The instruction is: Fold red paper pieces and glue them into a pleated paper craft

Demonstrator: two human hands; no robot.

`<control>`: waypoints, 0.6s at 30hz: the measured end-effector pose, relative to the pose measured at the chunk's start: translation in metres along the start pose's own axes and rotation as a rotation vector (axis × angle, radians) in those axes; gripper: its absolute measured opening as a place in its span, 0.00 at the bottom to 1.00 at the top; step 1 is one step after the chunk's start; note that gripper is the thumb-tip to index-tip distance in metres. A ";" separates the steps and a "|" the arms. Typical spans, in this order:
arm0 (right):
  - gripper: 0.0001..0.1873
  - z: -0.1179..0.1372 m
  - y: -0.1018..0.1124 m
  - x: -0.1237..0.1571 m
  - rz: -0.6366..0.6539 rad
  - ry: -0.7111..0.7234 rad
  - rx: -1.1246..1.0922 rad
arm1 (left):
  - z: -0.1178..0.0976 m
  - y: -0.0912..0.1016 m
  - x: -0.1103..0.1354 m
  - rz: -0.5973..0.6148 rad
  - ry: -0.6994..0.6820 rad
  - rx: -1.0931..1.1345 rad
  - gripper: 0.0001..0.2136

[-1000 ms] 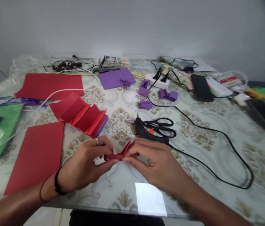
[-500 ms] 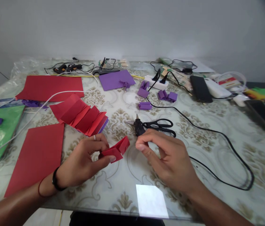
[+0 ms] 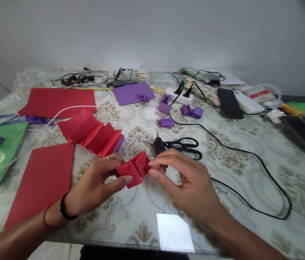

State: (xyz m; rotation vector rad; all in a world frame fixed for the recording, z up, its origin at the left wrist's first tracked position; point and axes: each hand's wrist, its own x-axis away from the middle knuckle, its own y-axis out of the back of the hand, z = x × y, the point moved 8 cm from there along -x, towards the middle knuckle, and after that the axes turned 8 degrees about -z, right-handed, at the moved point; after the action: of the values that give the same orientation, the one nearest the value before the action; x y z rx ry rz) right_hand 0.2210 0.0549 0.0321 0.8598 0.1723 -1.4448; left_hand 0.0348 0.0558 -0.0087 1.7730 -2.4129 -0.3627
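Note:
My left hand pinches a folded piece of red paper between its thumb and fingers, above the front middle of the table. At the paper's right edge, the thumb and index finger of my right hand are closed on it. Just beyond that hand lie black-handled scissors and a black glue gun, its lower part hidden behind the fingers. A pleated strip of red paper rests behind my left hand.
Red sheets lie at the left, near a green pack. Folded purple pieces and a white power strip are farther back. A black cable loops across the right side, near several phones.
My right hand has moved left and its fingertips now meet the folded red paper. The paper has tilted, with its creased face showing more.

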 end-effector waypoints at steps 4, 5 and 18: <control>0.09 0.010 -0.008 0.005 0.034 0.082 0.014 | -0.003 -0.002 0.000 0.018 -0.051 -0.064 0.08; 0.09 0.010 -0.009 0.006 0.039 0.083 0.024 | -0.003 -0.003 0.000 0.017 -0.065 -0.093 0.07; 0.05 0.012 -0.008 0.007 -0.015 0.172 0.113 | 0.000 -0.003 0.003 0.005 -0.126 -0.144 0.04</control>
State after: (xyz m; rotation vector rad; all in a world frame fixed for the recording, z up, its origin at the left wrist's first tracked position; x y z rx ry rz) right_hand 0.2107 0.0429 0.0329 1.0779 0.2283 -1.4049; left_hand 0.0369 0.0517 -0.0095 1.7303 -2.4041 -0.6482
